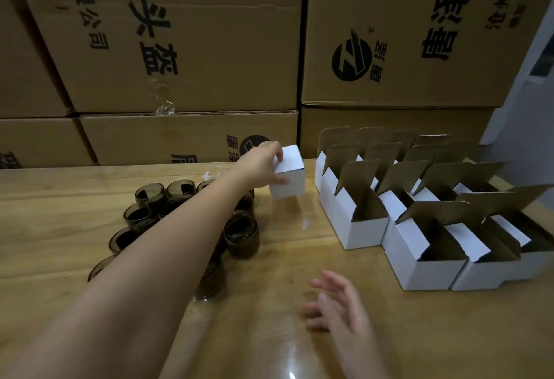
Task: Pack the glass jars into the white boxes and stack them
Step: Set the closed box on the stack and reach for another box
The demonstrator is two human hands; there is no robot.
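The left hand (263, 163) grips a white box (289, 178) upright, long axis vertical; right hand (338, 303) hovers, fingers spread.

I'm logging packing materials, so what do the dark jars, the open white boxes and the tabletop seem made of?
Dark jars: probably smoky tinted glass, see-through with glints. Open white boxes: thin cardboard, matte white outside, brown inside the flaps. Tabletop: wood grain under a glossy coat, perhaps varnish, mirroring light.

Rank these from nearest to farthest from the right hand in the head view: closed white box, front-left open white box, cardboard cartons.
1. The front-left open white box, just right of the right hand.
2. The closed white box, farther back, held by the left hand.
3. The cardboard cartons, behind the table.
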